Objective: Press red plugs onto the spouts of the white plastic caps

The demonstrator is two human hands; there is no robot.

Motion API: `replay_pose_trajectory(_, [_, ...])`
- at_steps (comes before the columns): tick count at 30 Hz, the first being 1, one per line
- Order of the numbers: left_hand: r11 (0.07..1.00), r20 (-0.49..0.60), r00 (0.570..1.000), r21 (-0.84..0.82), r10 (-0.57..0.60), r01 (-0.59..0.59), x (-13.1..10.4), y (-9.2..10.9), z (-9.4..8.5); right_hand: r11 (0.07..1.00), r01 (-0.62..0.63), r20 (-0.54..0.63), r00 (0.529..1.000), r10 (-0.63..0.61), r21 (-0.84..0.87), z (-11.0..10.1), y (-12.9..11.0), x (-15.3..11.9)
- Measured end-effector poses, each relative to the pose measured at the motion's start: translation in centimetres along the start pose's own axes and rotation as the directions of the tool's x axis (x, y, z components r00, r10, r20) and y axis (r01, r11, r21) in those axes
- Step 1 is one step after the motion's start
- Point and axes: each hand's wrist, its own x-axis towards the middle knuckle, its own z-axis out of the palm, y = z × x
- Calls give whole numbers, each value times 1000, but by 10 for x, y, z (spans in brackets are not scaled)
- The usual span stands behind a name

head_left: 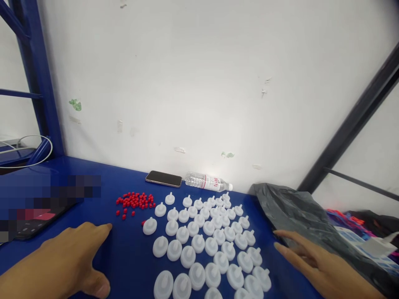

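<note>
Two hands of mine are nearest: my left hand [71, 253], thumb and fingers spread apart, is left of the white stemmed discs [221, 261]; my right hand [314, 257], thumb and forefinger parted, is to their right, by the black plastic [280, 207], contact unclear. I judge I'm between grips; lifting any piece calls for a fingertip pinch. Red pieces [134, 203] lie beyond my left fingers, phone [163, 178] and bottle [199, 181] farther back.

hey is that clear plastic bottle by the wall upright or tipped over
Lying on its side: the clear plastic bottle stretches lengthwise along the flat blue tabletop, white cap pointing right.
</note>
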Motion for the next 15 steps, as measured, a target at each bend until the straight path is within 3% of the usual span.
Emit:
replay_pose_trajectory(2, [1000,-4,1000,-4,21,-21,-5,3,-6,999,-25,54,998,23,29,-2,-6,4])
replay_pose_trajectory(7, [999,-15,999,2,42,-42,-4,3,-4,998,1,23,1000,-3,66,3,-19,3])
replay_pose_trajectory(15, [1000,46,999,10,7,-7,0,7,-7,997,45,16,999,-47,69,11,-16,2])
